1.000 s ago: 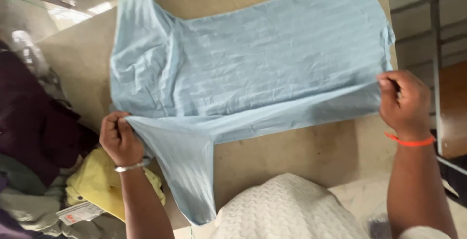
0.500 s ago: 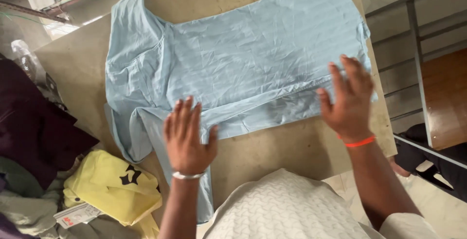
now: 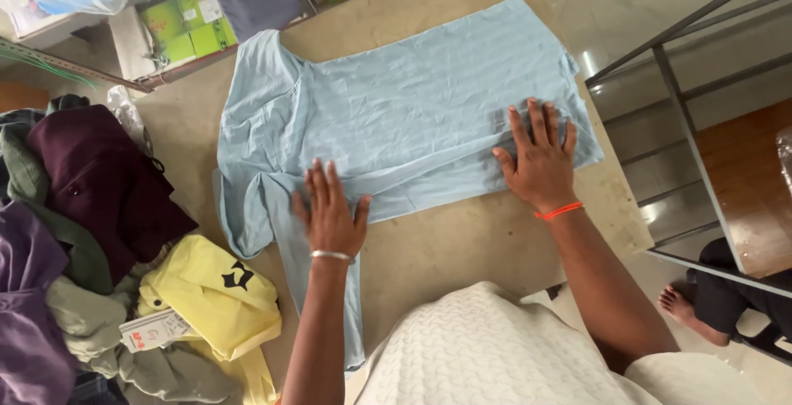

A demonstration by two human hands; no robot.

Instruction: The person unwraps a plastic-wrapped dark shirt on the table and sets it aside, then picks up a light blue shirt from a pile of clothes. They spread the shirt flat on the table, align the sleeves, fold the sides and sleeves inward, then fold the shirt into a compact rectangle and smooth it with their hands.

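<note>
A wrinkled light blue cotton shirt [image 3: 396, 124] lies flat on the beige table [image 3: 445, 248] in the frame's centre. The left hand [image 3: 330, 211] and right hand [image 3: 540, 157] press open-palmed on its folded lower edge.

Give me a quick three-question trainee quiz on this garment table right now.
1. True or false: both hands lie flat on the light blue ribbed cotton shirt.
2. Which hand wears the orange thread band? A left, B right.
3. Fill in: the yellow garment lies on the person's ___ side.

Key:
1. True; left hand and right hand press palms down.
2. B.
3. left, beside the dark maroon garment.
</note>
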